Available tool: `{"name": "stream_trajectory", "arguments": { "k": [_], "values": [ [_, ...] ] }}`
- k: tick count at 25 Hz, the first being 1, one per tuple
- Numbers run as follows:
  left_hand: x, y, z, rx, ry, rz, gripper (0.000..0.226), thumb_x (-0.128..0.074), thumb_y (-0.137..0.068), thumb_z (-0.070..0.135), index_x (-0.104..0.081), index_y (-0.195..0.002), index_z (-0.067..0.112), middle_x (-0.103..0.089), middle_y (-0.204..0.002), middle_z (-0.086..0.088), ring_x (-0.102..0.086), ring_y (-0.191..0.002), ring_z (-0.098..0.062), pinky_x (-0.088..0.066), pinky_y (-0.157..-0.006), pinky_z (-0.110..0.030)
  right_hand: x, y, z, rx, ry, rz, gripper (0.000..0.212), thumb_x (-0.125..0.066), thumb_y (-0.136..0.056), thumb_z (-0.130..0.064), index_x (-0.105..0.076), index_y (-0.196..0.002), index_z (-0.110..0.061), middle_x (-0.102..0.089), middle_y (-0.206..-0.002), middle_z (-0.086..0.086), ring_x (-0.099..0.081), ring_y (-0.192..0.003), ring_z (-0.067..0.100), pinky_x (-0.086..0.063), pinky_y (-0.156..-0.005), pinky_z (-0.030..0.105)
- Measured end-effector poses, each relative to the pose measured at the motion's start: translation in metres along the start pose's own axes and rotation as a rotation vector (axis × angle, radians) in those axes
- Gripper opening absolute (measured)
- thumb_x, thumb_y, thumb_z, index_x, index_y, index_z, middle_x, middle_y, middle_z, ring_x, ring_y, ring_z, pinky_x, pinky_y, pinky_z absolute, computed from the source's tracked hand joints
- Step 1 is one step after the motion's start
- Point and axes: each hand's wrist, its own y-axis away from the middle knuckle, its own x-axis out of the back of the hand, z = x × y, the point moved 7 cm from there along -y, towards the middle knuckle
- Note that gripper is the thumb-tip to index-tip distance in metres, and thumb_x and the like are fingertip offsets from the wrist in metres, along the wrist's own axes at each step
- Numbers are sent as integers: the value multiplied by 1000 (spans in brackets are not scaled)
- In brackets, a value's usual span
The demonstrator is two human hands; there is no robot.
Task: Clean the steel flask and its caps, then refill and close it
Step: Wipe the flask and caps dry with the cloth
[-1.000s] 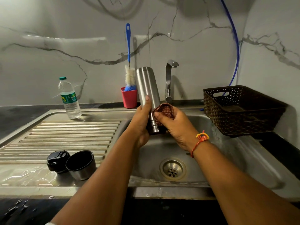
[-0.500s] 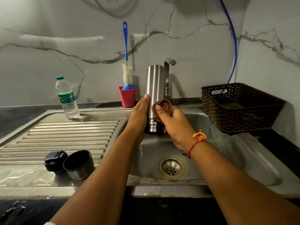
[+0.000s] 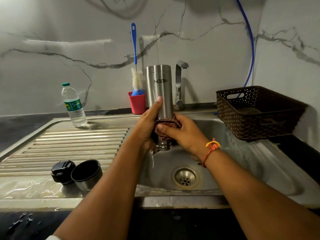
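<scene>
Water bottle (image 3: 73, 105): far left, upright on the far end of the draining board (image 3: 69, 141), capped and full. Probably the refill supply, so refilling is not yet done.

Black cap (image 3: 62, 171) and steel cup cap (image 3: 86, 174): near left, touching each other on the wet near part of the board, close to its front lip. Both are off the flask. I cannot tell whether they have been washed.

Brush (image 3: 135, 66) in a red cup (image 3: 137, 103): far, against the wall, just left of the flask.

Flask (image 3: 159, 90): centre, held above the sink basin (image 3: 242, 161), mouth down and base up. Cleaning of the outside looks to be under way. Refilling and closing remain.

Left hand (image 3: 147, 125): wrapped round the flask body, thumb lying up along it.

Cloth (image 3: 167, 123): bunched round the lower flask, above the neck.

Right hand (image 3: 183, 134): fingers curled, clamping the cloth to the flask.

Tap (image 3: 179, 84): just behind and right of the flask, so there is little room that way.

Drain (image 3: 185, 177): below the hands, with open room downward.

Basket (image 3: 256, 113): far right, its corner overhanging the basin rim, which narrows room on the right.
</scene>
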Motion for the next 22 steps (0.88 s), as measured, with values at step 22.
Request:
{"name": "stream_trajectory", "arguments": {
  "k": [22],
  "values": [
    [7, 1, 8, -59, 108, 85, 69, -48, -94, 68, -55, -131, 10, -71, -92, -11, -71, -80, -21, -61, -77, -38, -5, 7, 1, -129, -114, -91, 45, -84, -71, -15, -68, -113, -9, -74, -103, 12, -72, -93, 26, -59, -81, 38]
  ]
}}
